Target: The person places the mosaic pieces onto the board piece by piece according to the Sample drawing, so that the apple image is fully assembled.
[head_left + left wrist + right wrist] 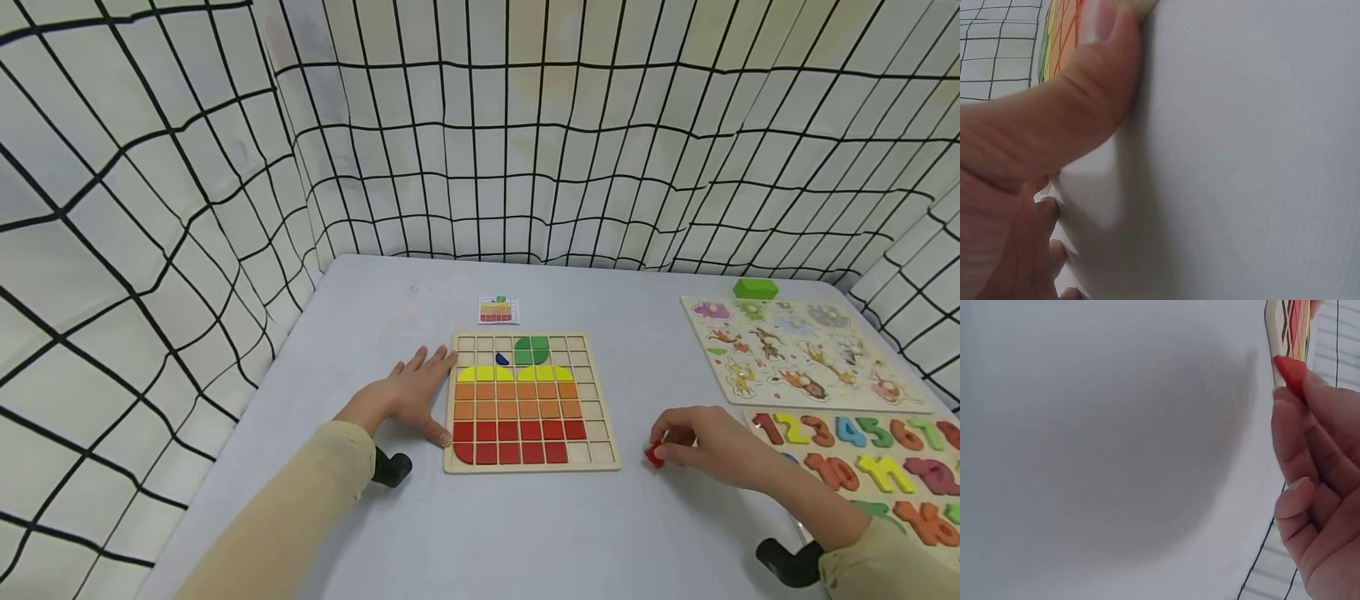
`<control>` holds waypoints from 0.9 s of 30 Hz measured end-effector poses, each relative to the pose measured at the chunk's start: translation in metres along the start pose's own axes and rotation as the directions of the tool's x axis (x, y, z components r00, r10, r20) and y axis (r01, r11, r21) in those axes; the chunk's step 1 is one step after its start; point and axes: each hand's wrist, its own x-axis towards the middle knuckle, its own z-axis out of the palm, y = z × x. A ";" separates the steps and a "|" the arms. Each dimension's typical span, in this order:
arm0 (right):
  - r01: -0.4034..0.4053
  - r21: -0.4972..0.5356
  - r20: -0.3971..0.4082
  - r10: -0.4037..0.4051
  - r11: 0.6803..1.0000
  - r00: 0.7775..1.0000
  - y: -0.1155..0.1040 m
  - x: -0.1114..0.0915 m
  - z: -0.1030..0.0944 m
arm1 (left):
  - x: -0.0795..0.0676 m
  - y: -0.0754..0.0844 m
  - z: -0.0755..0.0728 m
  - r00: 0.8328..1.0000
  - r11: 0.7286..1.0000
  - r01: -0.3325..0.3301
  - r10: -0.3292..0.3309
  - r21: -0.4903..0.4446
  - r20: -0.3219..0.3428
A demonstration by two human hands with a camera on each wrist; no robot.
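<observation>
A wooden grid board point(603, 433) lies mid-table in the head view. Its cells hold red tiles point(508, 431), orange tiles point(517, 400), yellow pieces point(487, 373), green pieces point(531, 350) and a blue piece point(502, 359). My left hand point(411, 398) rests at the board's left edge, fingers spread, thumb at the lower left corner. To the right of the board, my right hand point(705, 442) pinches a small red tile point(1292, 374) between thumb and fingers. In the bottom row, the two right-hand cells show bare wood.
A small pattern card point(498, 310) lies behind the board. On the right are an animal puzzle point(787, 387), a number puzzle point(900, 437) and a green block point(755, 288). Black netting point(495, 150) surrounds the table at the back and sides.
</observation>
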 end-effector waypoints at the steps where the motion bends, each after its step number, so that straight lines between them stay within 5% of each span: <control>1: -0.004 0.027 -0.001 0.004 1.000 1.000 -0.006 0.005 0.003 | 0.000 0.000 0.000 1.000 1.000 0.001 -0.001 0.000 -0.001; 8: -0.033 0.163 -0.016 0.036 0.986 0.999 -0.036 0.035 0.026 | -0.002 0.001 0.000 1.000 1.000 0.001 -0.001 -0.006 -0.001; 27: -0.104 0.108 -0.132 0.118 0.989 0.984 -0.059 0.047 0.053 | -0.004 0.002 -0.001 1.000 1.000 0.006 -0.006 -0.019 -0.002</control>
